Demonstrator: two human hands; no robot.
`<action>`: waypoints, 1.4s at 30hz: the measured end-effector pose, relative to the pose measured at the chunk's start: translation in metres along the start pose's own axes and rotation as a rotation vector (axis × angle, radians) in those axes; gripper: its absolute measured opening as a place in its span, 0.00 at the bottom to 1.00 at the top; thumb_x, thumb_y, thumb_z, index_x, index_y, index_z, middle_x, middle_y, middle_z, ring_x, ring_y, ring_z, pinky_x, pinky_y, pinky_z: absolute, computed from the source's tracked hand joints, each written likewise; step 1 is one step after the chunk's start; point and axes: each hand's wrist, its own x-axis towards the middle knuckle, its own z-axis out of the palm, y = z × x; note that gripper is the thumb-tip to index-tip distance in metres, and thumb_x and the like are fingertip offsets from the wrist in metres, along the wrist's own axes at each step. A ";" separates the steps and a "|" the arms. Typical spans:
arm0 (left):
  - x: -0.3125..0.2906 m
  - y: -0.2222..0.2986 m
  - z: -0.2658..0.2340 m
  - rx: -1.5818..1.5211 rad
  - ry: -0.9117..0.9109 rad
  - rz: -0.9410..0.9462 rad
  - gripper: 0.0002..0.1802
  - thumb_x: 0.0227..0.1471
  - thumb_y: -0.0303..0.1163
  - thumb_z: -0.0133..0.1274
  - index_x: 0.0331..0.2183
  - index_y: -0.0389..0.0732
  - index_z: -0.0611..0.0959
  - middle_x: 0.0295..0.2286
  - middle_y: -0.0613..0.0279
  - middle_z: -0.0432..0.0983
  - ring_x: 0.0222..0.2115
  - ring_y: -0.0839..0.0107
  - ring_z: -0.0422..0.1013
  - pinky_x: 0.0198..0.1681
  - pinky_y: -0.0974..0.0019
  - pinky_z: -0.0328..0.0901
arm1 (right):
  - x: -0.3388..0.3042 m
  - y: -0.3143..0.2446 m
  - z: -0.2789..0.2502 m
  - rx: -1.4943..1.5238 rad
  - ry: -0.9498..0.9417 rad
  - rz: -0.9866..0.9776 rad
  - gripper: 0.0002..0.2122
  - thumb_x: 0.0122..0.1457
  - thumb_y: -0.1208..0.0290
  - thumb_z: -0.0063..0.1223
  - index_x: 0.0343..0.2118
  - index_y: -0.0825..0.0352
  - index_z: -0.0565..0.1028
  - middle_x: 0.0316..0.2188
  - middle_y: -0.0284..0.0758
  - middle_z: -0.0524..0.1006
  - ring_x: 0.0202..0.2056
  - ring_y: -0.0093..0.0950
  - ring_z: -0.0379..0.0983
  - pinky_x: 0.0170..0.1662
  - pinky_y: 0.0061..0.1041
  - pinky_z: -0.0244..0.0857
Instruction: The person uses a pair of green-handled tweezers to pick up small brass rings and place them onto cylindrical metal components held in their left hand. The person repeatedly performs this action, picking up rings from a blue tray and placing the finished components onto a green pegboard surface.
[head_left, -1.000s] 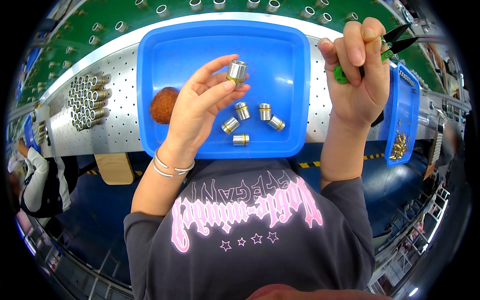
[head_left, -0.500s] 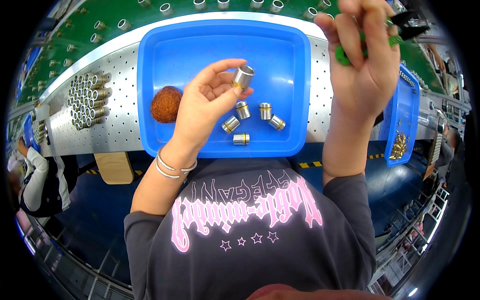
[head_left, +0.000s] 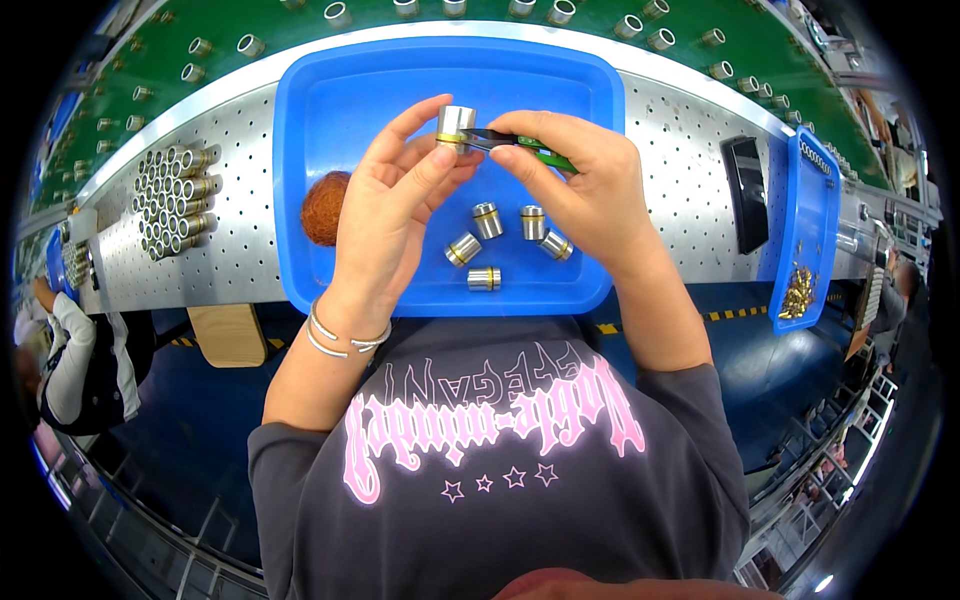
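My left hand [head_left: 385, 205] holds a short silver metal sleeve [head_left: 457, 121] with a yellow-gold band low on it, pinched between thumb and fingers above the blue tray [head_left: 295, 255]. Closed around green-handled snips [head_left: 552, 158], my right hand [head_left: 585, 180] brings their black tips against the sleeve's side near the band. Below the hands, several similar banded sleeves [head_left: 484, 279] lie or stand on the tray floor. A ball of coppery-brown wire wool [head_left: 322, 210] sits at the tray's left side, partly behind my left wrist.
Rows of sleeves [head_left: 172, 200] stand on the perforated metal bench [head_left: 245, 190] at left. At right are a black flat device [head_left: 745, 195] and another blue tray [head_left: 785, 310] with small brass parts [head_left: 799, 291]. More sleeves stand on the green surface [head_left: 300, 22] at the back.
My right hand has come down and left from the upper right, bringing the snips to the sleeve. The left hand has shifted the sleeve slightly left and up, turning it more upright.
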 end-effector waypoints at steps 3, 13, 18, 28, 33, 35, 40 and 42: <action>-0.001 0.001 0.002 0.015 0.001 0.001 0.25 0.51 0.28 0.53 0.51 0.37 0.68 0.38 0.57 0.73 0.40 0.70 0.71 0.46 0.69 0.65 | -0.001 0.000 -0.001 -0.015 0.007 -0.004 0.07 0.48 0.69 0.59 0.30 0.64 0.78 0.25 0.34 0.78 0.24 0.30 0.74 0.25 0.22 0.65; -0.003 0.000 0.004 0.019 0.004 0.003 0.25 0.50 0.28 0.54 0.51 0.38 0.68 0.37 0.58 0.73 0.39 0.70 0.71 0.45 0.70 0.64 | -0.004 -0.001 -0.003 0.024 0.022 0.019 0.06 0.48 0.70 0.59 0.29 0.64 0.79 0.24 0.34 0.78 0.23 0.29 0.74 0.23 0.21 0.65; -0.003 -0.001 0.005 0.026 0.004 0.002 0.25 0.50 0.28 0.54 0.51 0.38 0.69 0.37 0.58 0.73 0.39 0.70 0.71 0.45 0.70 0.64 | -0.006 0.000 -0.004 0.022 0.007 0.029 0.06 0.48 0.70 0.58 0.29 0.64 0.79 0.24 0.35 0.78 0.23 0.29 0.74 0.23 0.21 0.65; 0.000 -0.005 0.002 -0.020 0.005 -0.023 0.22 0.52 0.28 0.52 0.49 0.37 0.70 0.37 0.59 0.73 0.39 0.71 0.71 0.45 0.70 0.66 | 0.000 -0.003 0.004 0.086 -0.076 0.033 0.07 0.46 0.73 0.59 0.28 0.67 0.75 0.25 0.34 0.75 0.25 0.30 0.72 0.27 0.23 0.65; -0.001 -0.003 0.001 -0.022 -0.032 -0.043 0.21 0.52 0.28 0.51 0.49 0.37 0.70 0.38 0.59 0.73 0.39 0.72 0.71 0.45 0.70 0.66 | 0.001 0.000 0.005 0.138 -0.024 0.034 0.06 0.44 0.79 0.56 0.27 0.68 0.74 0.25 0.35 0.74 0.27 0.31 0.72 0.29 0.23 0.65; 0.000 -0.005 0.000 -0.053 -0.020 -0.049 0.21 0.53 0.29 0.51 0.49 0.37 0.70 0.39 0.59 0.73 0.39 0.71 0.71 0.45 0.70 0.66 | 0.001 -0.001 0.005 0.169 0.003 0.036 0.07 0.44 0.81 0.55 0.28 0.69 0.73 0.26 0.36 0.74 0.28 0.31 0.72 0.30 0.24 0.65; 0.001 -0.003 0.000 -0.055 -0.035 -0.070 0.20 0.55 0.29 0.48 0.50 0.37 0.69 0.39 0.57 0.73 0.40 0.70 0.71 0.46 0.70 0.66 | 0.002 -0.004 0.004 0.221 0.004 0.077 0.05 0.49 0.83 0.53 0.29 0.70 0.71 0.34 0.34 0.76 0.26 0.14 0.65 0.27 0.13 0.60; 0.001 -0.002 -0.001 -0.056 -0.048 -0.070 0.20 0.55 0.29 0.46 0.50 0.37 0.69 0.40 0.56 0.73 0.40 0.69 0.72 0.46 0.69 0.66 | 0.001 -0.004 0.003 0.311 -0.021 0.160 0.04 0.51 0.82 0.52 0.30 0.70 0.71 0.35 0.34 0.76 0.24 0.11 0.63 0.25 0.11 0.58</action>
